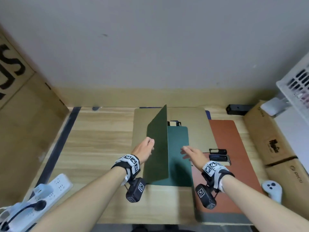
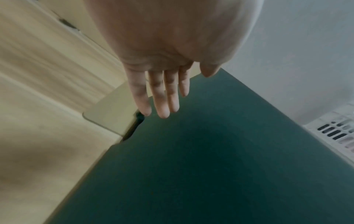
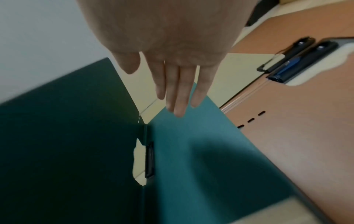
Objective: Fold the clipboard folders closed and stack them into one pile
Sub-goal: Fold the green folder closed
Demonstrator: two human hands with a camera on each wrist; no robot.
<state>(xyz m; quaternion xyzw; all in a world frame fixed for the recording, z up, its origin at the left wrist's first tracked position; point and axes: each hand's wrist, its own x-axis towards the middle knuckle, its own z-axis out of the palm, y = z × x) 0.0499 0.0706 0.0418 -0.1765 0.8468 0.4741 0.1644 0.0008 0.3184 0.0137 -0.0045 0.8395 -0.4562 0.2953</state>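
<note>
green folder (image 1: 178,154): half open on a beige folder, mid table; right panel lies flat, left cover (image 1: 158,148) is raised near upright along the spine.
left hand (image 1: 144,148): placed at the outer face of the raised cover; fingers (image 2: 162,97) seen straight and loose in the wrist view, nothing gripped; contact with the cover cannot be told.
right hand (image 1: 192,154): held over the flat green panel near its right edge; fingers (image 3: 180,91) stretched out, slightly spread, nothing held; touching or hovering cannot be told.
clip (image 3: 149,160): black, seen at the far end of the green folder by the spine.
beige folder (image 1: 197,121): lies open and flat under the green one, reaching the back edge of the table.
orange folder (image 1: 234,148): lies open to the right, partly under the beige one; two black clips (image 1: 219,155) on it just right of the right hand.
table (image 1: 100,139): light wood.
power strip (image 1: 41,198): white, front left.
controller (image 1: 272,190): white, front right.
cardboard boxes (image 1: 274,144): along the right edge.
</note>
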